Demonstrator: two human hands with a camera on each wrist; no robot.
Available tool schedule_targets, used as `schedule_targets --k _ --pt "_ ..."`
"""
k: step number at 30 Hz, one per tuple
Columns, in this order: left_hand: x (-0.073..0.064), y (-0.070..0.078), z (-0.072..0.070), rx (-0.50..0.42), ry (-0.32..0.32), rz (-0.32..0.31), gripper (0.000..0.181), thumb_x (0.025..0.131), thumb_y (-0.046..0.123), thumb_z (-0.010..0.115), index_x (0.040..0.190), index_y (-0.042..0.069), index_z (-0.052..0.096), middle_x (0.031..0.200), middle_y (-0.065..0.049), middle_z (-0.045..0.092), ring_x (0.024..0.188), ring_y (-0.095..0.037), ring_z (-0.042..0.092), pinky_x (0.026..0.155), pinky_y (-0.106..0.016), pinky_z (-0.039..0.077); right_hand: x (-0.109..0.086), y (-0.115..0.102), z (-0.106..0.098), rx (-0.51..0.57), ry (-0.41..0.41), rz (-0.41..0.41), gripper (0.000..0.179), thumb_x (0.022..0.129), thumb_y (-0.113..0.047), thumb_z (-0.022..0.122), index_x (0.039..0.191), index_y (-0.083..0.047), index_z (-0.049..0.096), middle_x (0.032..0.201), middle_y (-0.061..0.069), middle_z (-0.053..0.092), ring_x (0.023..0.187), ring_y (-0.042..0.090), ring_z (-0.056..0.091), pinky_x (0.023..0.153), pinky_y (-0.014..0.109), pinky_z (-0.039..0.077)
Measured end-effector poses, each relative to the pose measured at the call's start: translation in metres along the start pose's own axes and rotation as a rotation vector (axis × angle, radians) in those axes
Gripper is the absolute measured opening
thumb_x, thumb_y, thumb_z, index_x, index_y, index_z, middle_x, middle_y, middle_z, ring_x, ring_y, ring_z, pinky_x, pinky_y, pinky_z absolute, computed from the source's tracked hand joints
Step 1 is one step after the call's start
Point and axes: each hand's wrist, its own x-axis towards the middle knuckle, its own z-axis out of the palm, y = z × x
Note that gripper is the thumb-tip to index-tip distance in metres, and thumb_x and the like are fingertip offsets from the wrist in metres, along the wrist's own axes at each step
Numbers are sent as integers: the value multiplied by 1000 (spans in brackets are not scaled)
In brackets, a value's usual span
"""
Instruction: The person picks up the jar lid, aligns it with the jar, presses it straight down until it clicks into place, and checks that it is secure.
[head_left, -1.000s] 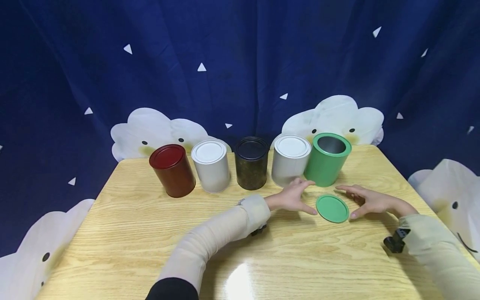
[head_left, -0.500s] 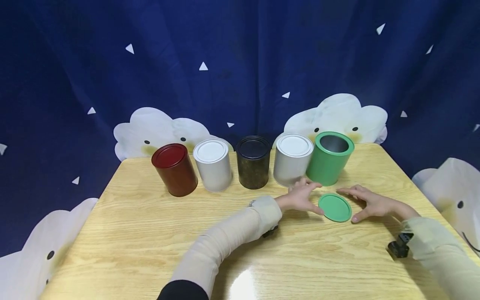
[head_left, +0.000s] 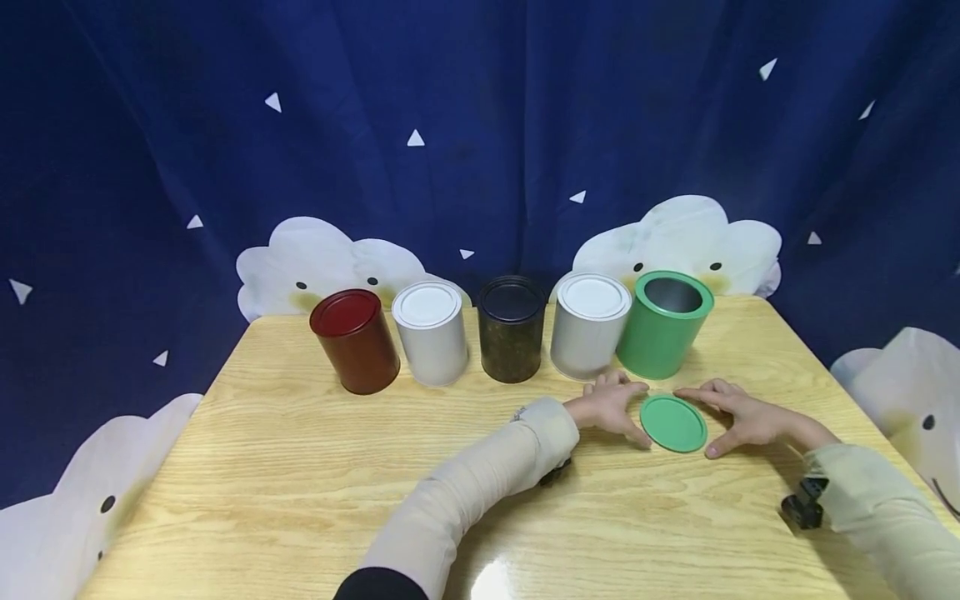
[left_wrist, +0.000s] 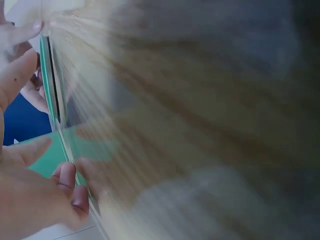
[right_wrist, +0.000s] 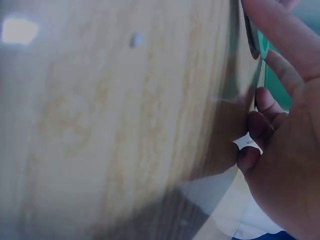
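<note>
A flat green lid point(head_left: 673, 423) lies on the wooden table in front of the open green can point(head_left: 656, 342). My left hand point(head_left: 609, 410) is at the lid's left side, thumb and index finger spread along its rim. On the opposite side, my right hand point(head_left: 746, 421) has its thumb and index finger apart, with both tips right at the edge. Neither hand curls round the lid. In the left wrist view the lid point(left_wrist: 45, 75) appears edge-on, between fingers of both hands. The right wrist view catches only a sliver of green rim point(right_wrist: 263, 46) beside the right hand's fingers.
Left of the green can stand a white can point(head_left: 588, 333), a black can point(head_left: 512, 337), another white can point(head_left: 432, 337) and a dark red can point(head_left: 360, 350), all lidded. Behind them hangs a blue curtain point(head_left: 465, 125) with white clouds. The wooden table point(head_left: 300, 483) extends toward me.
My left hand has moved right, closer to the lid. The right hand stays by its side with little change. The whole head view has shifted slightly; lid and cans keep their places.
</note>
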Motion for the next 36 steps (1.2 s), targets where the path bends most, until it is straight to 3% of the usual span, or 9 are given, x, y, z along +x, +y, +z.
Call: schedule_targets --k 7,14,19,24,36 --pt "-1 1 1 81 -37 3 84 66 51 75 139 35 35 131 7 31 110 -10 26 74 -22 23 -1 3 6 -44 11 -10 85 64 -36 80 134 -5 43 99 0 41 87 6 31 69 26 30" --pt "-3 -1 2 77 -39 -10 81 68 48 76 138 37 36 134 9 29 111 -9 25 77 -22 22 2 3 10 -36 38 -7 84 63 -36 81 132 -6 46 94 -2 41 84 7 33 68 26 30" --pt "-4 -2 3 91 -27 0 77 69 49 74 137 38 39 133 10 29 110 -9 26 76 -22 22 3 3 11 -36 66 -50 85 61 -33 83 134 -13 46 92 -2 39 82 8 32 67 26 28" --pt "-1 -2 5 136 2 11 72 72 54 69 136 38 39 131 9 31 109 -10 28 75 -23 23 4 5 12 -43 93 -77 85 60 -33 83 133 -12 47 90 -2 38 82 8 30 66 25 26" --pt "2 2 4 199 16 8 72 74 58 64 138 38 37 131 10 32 111 -10 28 82 -24 26 3 3 14 -60 150 -75 81 60 -30 83 132 -14 50 89 -3 41 78 8 30 63 25 24"
